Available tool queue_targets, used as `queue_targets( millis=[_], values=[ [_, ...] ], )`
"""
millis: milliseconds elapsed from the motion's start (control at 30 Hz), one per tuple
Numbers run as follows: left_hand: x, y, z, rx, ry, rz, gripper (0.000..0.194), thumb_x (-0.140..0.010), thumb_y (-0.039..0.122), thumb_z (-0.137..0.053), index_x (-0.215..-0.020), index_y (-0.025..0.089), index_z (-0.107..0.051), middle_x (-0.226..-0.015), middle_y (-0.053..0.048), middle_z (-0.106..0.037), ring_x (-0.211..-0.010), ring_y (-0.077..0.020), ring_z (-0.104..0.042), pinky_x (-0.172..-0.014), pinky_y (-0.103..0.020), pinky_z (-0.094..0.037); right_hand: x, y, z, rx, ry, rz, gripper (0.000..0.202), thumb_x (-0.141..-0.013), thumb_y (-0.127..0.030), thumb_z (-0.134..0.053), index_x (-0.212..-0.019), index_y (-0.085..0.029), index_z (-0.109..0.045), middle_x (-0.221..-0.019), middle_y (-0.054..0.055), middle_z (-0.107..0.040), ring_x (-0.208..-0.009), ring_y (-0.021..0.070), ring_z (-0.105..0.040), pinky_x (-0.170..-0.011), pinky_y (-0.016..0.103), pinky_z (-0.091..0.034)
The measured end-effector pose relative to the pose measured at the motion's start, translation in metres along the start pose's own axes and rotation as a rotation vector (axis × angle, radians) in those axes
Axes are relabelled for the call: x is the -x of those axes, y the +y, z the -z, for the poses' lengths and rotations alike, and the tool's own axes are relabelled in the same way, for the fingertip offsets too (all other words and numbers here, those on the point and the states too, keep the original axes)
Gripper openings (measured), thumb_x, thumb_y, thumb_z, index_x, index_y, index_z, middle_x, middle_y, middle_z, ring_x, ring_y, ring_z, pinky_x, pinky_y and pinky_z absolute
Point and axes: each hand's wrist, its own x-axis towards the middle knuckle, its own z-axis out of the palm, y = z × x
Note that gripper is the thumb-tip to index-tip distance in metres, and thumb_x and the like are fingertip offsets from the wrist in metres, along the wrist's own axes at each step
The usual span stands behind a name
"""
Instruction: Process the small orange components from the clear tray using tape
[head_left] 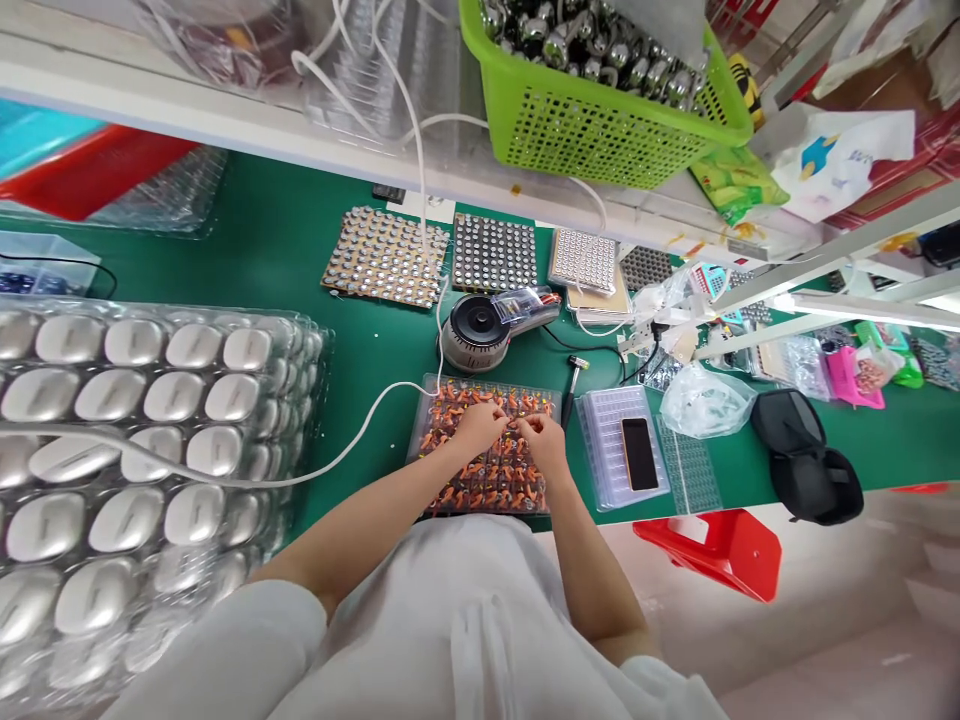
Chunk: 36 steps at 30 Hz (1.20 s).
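A clear tray [414,440] filled with rows of small orange and black parts [495,480] lies on the green bench close to my body. Over its upper half, my left hand [482,428] is closed, with thumb and forefinger pinched together. Just to the right, my right hand [544,440] is also pinched, its fingertips near those of the left. Whatever sits between the fingertips is too small to make out. Beyond the tray stands a round dark device with a handle [480,330]. A small hammer-like tool [573,385] lies right of the tray.
Stacked clear trays of silver oval cases [172,395] fill the left side. A white cable [352,440] crosses the bench. To the right lie a phone [639,455] on plastic trays and a black case [806,455]. A green basket [585,125] stands on the shelf above.
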Motion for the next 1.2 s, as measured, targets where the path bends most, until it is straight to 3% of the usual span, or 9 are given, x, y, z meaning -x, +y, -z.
queue_targets(
  millis=[167, 333, 567, 633, 700, 800, 967, 1100, 1200],
  values=[
    [-0.013, 0.001, -0.007, -0.080, -0.007, 0.043, 0.012, -0.078, 0.022, -0.059, -0.068, 0.015, -0.064, -0.077, -0.007, -0.069, -0.082, -0.0202, -0.063, -0.080, -0.032, -0.044, 0.027, 0.000, 0.020, -0.253, 0.014, -0.017, 0.030, -0.076, -0.045, -0.060, -0.078, -0.016, -0.066, -0.072, 0.001, -0.064, -0.067, 0.0152, -0.054, -0.064, 0.026, -0.040],
    [-0.007, 0.005, 0.001, -0.028, 0.038, 0.026, 0.008, -0.075, 0.019, -0.059, -0.079, 0.014, -0.063, -0.077, -0.010, -0.068, -0.082, -0.0248, -0.063, -0.076, -0.033, -0.045, 0.045, -0.006, 0.027, -0.520, -0.056, -0.080, 0.029, -0.073, -0.045, -0.066, -0.077, -0.017, -0.066, -0.066, -0.002, -0.059, -0.059, 0.0115, -0.048, -0.058, 0.024, -0.037],
    [0.051, 0.030, 0.033, 0.245, -0.024, -0.163, 0.027, -0.087, 0.035, -0.050, -0.102, 0.017, -0.062, -0.093, -0.005, -0.070, -0.083, -0.0167, -0.065, -0.076, -0.026, -0.049, 0.064, -0.040, 0.032, -0.906, -0.305, -0.147, 0.026, -0.076, -0.043, -0.065, -0.075, -0.017, -0.061, -0.060, -0.001, -0.052, -0.052, 0.0105, -0.045, -0.050, 0.023, -0.039],
    [0.071, 0.033, 0.045, 0.470, -0.076, -0.187, 0.033, -0.086, 0.038, -0.053, -0.109, 0.017, -0.061, -0.101, -0.006, -0.070, -0.090, -0.0175, -0.065, -0.080, -0.027, -0.050, 0.070, -0.052, 0.031, -1.041, -0.398, -0.180, 0.022, -0.076, -0.038, -0.067, -0.074, -0.017, -0.062, -0.061, -0.001, -0.052, -0.052, 0.0098, -0.044, -0.050, 0.023, -0.038],
    [0.089, 0.033, 0.054, 0.688, -0.099, -0.128, 0.037, -0.081, 0.039, -0.060, -0.110, 0.016, -0.062, -0.101, -0.007, -0.070, -0.092, -0.0189, -0.064, -0.079, -0.029, -0.051, 0.074, -0.062, 0.029, -1.118, -0.456, -0.198, 0.018, -0.076, -0.035, -0.069, -0.075, -0.017, -0.063, -0.063, -0.001, -0.052, -0.053, 0.0094, -0.044, -0.051, 0.022, -0.038],
    [0.107, 0.033, 0.063, 0.848, -0.057, -0.019, 0.034, -0.076, 0.038, -0.067, -0.102, 0.017, -0.066, -0.094, -0.006, -0.071, -0.088, -0.0184, -0.064, -0.076, -0.028, -0.051, 0.079, -0.073, 0.023, -1.096, -0.481, -0.190, 0.017, -0.074, -0.033, -0.071, -0.079, -0.017, -0.066, -0.063, -0.002, -0.053, -0.054, 0.0090, -0.045, -0.052, 0.022, -0.037],
    [0.120, 0.036, 0.067, 0.983, 0.112, 0.095, 0.026, -0.066, 0.036, -0.075, -0.081, 0.016, -0.069, -0.079, -0.003, -0.072, -0.074, -0.0157, -0.064, -0.069, -0.026, -0.050, 0.086, -0.084, 0.009, -0.965, -0.485, -0.117, 0.016, -0.074, -0.032, -0.072, -0.081, -0.018, -0.067, -0.066, -0.002, -0.057, -0.056, 0.0083, -0.045, -0.053, 0.021, -0.035],
    [0.126, 0.033, 0.077, 0.963, 0.219, 0.093, 0.022, -0.065, 0.035, -0.074, -0.073, 0.015, -0.068, -0.074, -0.002, -0.070, -0.068, -0.0141, -0.062, -0.063, -0.023, -0.048, 0.082, -0.087, 0.001, -0.752, -0.522, 0.049, 0.019, -0.077, -0.035, -0.069, -0.088, -0.019, -0.067, -0.076, 0.000, -0.062, -0.064, 0.0106, -0.051, -0.059, 0.023, -0.039],
    [0.132, 0.022, 0.088, 0.873, 0.265, 0.089, 0.020, -0.068, 0.035, -0.071, -0.073, 0.015, -0.067, -0.071, -0.001, -0.067, -0.062, -0.0120, -0.058, -0.056, -0.021, -0.044, 0.057, -0.092, 0.002, -0.482, -0.477, 0.231, 0.028, -0.079, -0.038, -0.065, -0.101, -0.021, -0.065, -0.085, 0.002, -0.064, -0.071, 0.0136, -0.056, -0.064, 0.025, -0.043]
  ],
)
